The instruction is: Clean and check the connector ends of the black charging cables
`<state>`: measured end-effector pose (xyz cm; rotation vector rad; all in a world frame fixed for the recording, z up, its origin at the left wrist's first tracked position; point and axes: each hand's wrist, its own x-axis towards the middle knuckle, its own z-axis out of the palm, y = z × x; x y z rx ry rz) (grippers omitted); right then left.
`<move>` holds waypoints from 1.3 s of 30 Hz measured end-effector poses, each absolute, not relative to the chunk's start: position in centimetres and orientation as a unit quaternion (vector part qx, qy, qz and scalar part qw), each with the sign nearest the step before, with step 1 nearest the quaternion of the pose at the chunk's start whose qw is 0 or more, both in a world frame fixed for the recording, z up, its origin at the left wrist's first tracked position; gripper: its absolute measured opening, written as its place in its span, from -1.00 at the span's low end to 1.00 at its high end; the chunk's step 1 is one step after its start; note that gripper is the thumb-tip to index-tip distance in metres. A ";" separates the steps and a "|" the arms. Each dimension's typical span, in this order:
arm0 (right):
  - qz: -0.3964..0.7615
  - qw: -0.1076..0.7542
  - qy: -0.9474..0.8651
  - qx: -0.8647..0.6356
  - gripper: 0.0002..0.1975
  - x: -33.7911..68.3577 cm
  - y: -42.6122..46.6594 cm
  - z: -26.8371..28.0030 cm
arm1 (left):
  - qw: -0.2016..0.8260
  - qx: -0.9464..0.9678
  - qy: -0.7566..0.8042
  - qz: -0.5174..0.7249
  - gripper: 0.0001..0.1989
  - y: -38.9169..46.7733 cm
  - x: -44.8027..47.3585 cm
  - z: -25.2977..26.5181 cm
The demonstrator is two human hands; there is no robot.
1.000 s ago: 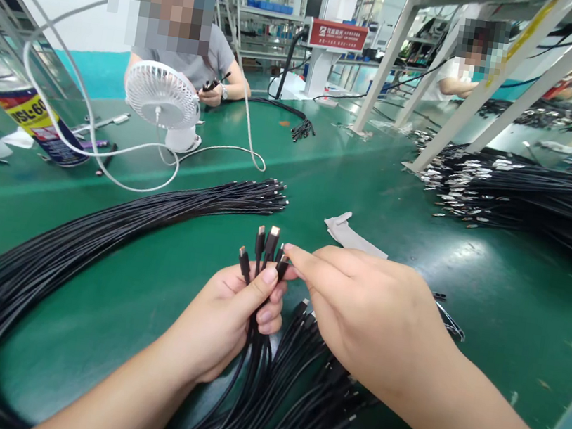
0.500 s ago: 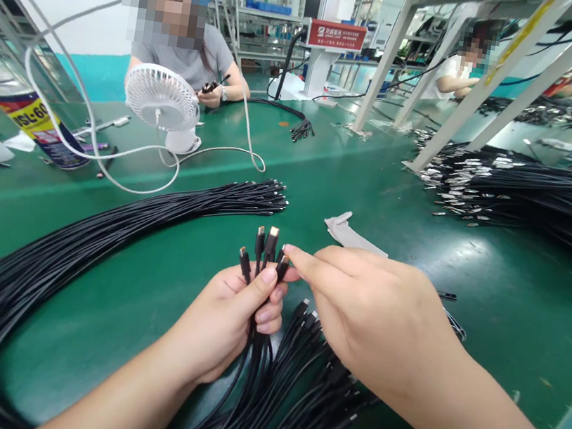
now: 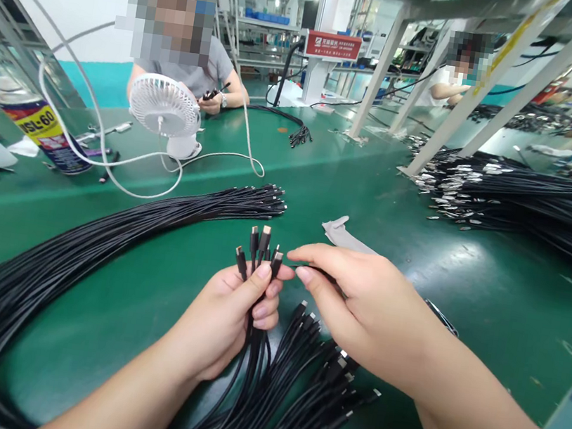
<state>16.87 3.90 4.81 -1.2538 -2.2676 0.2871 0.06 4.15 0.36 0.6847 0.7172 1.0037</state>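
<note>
My left hand (image 3: 238,307) is closed around several black USB cables. Their plugs (image 3: 264,238) stand up fanned out above the thumb, with metal tips showing. My right hand (image 3: 360,296) is just to the right of these plugs, its index fingertip and thumb close to them. A thin dark tool (image 3: 328,275), perhaps tweezers, lies between that thumb and index finger; a metal end (image 3: 442,318) shows behind the hand, but the hand hides whether it is one piece with the tool. Below both hands a bunch of black cables (image 3: 289,378) spreads over the table.
A long cable bundle (image 3: 158,214) curves along the left of the green table (image 3: 118,304). A white fan (image 3: 165,107), a spray can (image 3: 56,140) and a white cord stand beyond. A pale strip (image 3: 349,236) lies ahead; more cables (image 3: 528,195) are piled right. A co-worker (image 3: 216,63) sits opposite.
My right hand has turned and drawn slightly back from the plugs, so its thumb and the dark tool now show. My left hand keeps its hold, shifting slightly left in view.
</note>
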 end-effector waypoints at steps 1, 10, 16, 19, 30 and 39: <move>0.143 0.258 -0.832 -0.470 -0.78 16.9 3.9 4.8 | 0.760 0.313 0.329 0.466 -0.77 4.2 0.0 0.4; 0.209 0.207 -0.808 -0.511 -0.79 16.7 4.8 4.3 | 0.757 0.302 0.330 0.476 -0.78 4.4 -0.1 0.5; 0.187 0.221 -0.814 -0.504 -0.80 17.1 4.4 4.9 | 0.757 0.295 0.330 0.480 -0.77 4.4 -0.1 0.4; 0.179 0.260 -0.817 -0.482 -0.82 17.1 4.2 4.6 | 0.761 0.288 0.327 0.481 -0.77 4.5 -0.1 0.5; 0.162 0.343 -0.794 -0.475 -0.85 16.2 5.1 3.8 | 0.766 0.297 0.326 0.466 -0.75 4.4 0.0 0.6; 0.258 0.401 -0.742 -0.472 -0.93 16.3 5.6 3.3 | 0.765 0.291 0.332 0.469 -0.75 4.4 0.0 0.3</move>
